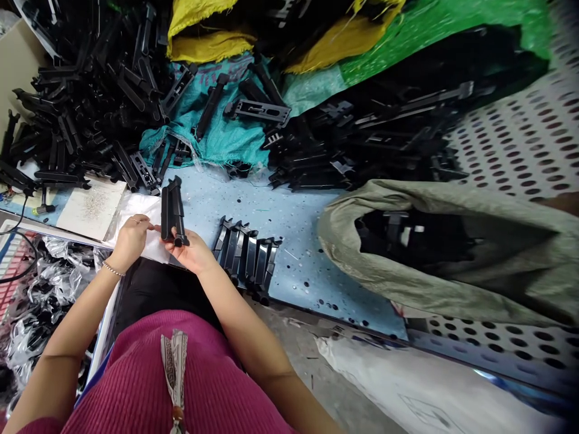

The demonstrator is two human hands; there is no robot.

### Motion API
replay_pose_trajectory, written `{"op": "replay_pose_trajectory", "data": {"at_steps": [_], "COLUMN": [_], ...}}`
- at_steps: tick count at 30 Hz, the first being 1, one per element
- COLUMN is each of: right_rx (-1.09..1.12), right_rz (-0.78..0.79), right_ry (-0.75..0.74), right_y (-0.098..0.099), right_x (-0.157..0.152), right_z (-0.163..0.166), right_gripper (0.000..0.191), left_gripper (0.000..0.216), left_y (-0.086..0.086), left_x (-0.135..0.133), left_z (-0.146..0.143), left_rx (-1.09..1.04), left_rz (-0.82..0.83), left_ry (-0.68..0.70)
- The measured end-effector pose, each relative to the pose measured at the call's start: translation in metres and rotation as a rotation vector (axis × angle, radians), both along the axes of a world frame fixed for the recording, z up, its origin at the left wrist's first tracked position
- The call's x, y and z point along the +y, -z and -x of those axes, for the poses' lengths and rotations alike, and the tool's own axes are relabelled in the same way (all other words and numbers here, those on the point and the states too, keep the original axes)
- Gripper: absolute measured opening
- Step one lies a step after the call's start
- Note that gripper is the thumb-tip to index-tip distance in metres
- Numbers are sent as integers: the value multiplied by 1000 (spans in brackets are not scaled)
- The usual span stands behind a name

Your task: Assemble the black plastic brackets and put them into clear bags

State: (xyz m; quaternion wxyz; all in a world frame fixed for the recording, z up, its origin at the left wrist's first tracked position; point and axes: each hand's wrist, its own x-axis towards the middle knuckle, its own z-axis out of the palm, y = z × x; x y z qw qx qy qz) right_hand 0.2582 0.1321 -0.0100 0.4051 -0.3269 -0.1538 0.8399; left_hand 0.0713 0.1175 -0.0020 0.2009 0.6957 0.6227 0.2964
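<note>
My right hand (195, 252) grips the lower end of a long black plastic part (170, 208), which stands nearly upright above the table edge. To its left, my left hand (132, 240), a beaded bracelet at its wrist, has its fingertips pinched together beside the part's lower end; whatever they hold is too small to make out. Beneath both hands lies a white plastic bag (156, 246). Right of my right hand, several similar black parts (244, 250) rest side by side in a row on the blue tabletop (298, 223).
A big heap of black parts (85, 90) covers the back left. Teal sacking (235, 135) and a yellow sack (203, 48) hold more. An olive cloth bag (344, 223) lies open at right. Left below the table, a crate contains plastic-wrapped pieces (58, 277).
</note>
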Motion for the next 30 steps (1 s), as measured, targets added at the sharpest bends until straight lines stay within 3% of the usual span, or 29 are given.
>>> {"op": "replay_pose_trajectory", "data": {"at_steps": [2, 4, 9, 12, 16, 18, 20, 24, 26, 30], "right_rx": [-60, -48, 313, 431, 157, -48, -95, 197, 224, -172], "right_rz": [-6, -14, 178, 273, 116, -27, -105, -48, -60, -247], "right_ry": [79, 83, -380, -390, -310, -261, -265, -327, -335, -319], "right_y": [-1, -3, 3, 11, 6, -2, -9, -14, -14, -17], "right_x": [-6, -17, -43, -41, -33, -36, -41, -46, -45, -47], "right_z": [-4, -13, -30, -24, -13, -11, -10, -9, -6, -1], "right_gripper": [15, 16, 23, 27, 24, 22, 23, 32, 38, 42], "left_gripper": [39, 44, 58, 62, 65, 67, 66, 66, 70, 75], "left_y": [-1, -1, -2, -13, -38, -49, -53, -48, -43, -40], "left_x": [3, 8, 14, -3, -39, -53, -60, -62, -63, -71], "left_z": [2, 8, 24, 17, -4, -5, 2, 18, 16, -2], "left_rx": [144, 151, -98, -151, -150, -173, -176, -144, -137, -110], "left_rz": [-8, -2, 21, 1, 2, 51, 71, -92, -144, -208], "left_ry": [43, 41, 53, 137, 392, 438, 415, 205, 172, 316]}}
